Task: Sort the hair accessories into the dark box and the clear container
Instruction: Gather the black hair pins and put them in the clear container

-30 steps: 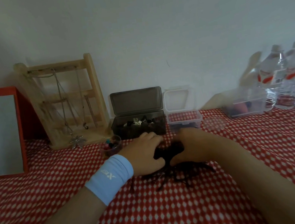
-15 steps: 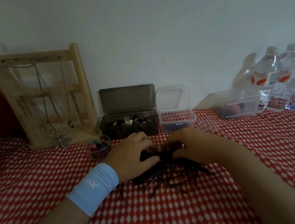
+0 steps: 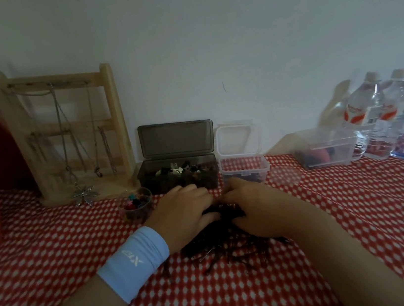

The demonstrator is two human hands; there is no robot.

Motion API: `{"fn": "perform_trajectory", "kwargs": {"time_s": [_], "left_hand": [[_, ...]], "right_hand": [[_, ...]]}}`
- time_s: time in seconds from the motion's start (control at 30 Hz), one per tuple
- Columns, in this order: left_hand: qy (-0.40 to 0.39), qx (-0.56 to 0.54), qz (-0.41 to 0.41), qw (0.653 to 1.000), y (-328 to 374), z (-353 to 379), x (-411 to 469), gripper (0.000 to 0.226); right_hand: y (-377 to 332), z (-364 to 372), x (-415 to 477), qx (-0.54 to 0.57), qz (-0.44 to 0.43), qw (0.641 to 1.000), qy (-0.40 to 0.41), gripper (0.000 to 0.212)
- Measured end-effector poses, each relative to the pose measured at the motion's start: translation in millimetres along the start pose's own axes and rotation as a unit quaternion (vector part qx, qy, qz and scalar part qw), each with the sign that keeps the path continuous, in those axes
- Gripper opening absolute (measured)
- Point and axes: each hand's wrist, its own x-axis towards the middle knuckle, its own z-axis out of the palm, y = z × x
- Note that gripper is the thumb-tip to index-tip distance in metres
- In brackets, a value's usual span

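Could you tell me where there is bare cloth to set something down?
Bare cloth lies right of the right hand, before the clear tub, and left of the left hand, before the wooden stand. Crowded: dark pile, small cup, dark box, clear container.

The tablecloth (image 3: pixel 55 264) is reading as matt printed cloth. The rack (image 3: pixel 117 118) is showing bare pale wood, its necklaces (image 3: pixel 84 194) glinting — metal. The dark box (image 3: pixel 175 138) is appearing as smoky translucent plastic, the clear container (image 3: pixel 243 171) as glossy clear plastic. The hair accessories (image 3: pixel 225 249) are looking dark, matt.
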Motion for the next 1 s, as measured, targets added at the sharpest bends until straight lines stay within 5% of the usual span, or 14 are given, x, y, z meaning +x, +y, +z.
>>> {"fn": "perform_trajectory", "kwargs": {"time_s": [0.47, 0.73, 1.0], "left_hand": [[0.048, -0.172, -0.127, 0.976, -13, -1, -8, 0.035], [0.052, -0.14, -0.104, 0.983, -1, -3, -4, 0.042], [0.114, -0.259, -0.172, 0.944, 16, -8, 7, 0.025]], "right_hand": [[23, -13, -6, 0.176, 0.084, 0.979, 0.053, 0.019], [11, -5, -2, 0.365, 0.124, 0.92, 0.071, 0.016], [-1, 4, 3, 0.523, 0.14, 0.84, 0.015, 0.022]]}}
